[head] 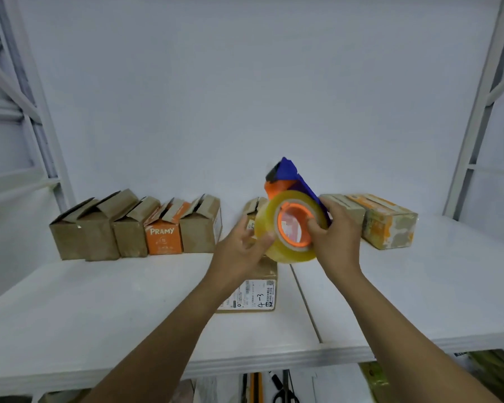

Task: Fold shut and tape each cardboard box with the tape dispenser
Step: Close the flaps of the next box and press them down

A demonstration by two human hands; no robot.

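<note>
I hold the tape dispenser [291,205] up in front of me, a blue and orange frame carrying a thick roll of clear yellowish tape. My right hand [336,239] grips it from the right side. My left hand [242,251] touches the roll's left edge with thumb and fingers. Below my hands a brown cardboard box [252,292] with a white label marked "4-3" lies on the white table [114,301]. Another small box [253,207] stands behind the roll, mostly hidden.
Several open-flapped boxes [99,231], one orange box marked PRAMY [163,235], line the wall at the left. Two taped boxes [387,221] sit at the back right. Metal shelf posts [474,112] flank the table. Scissors [285,394] lie below the front edge.
</note>
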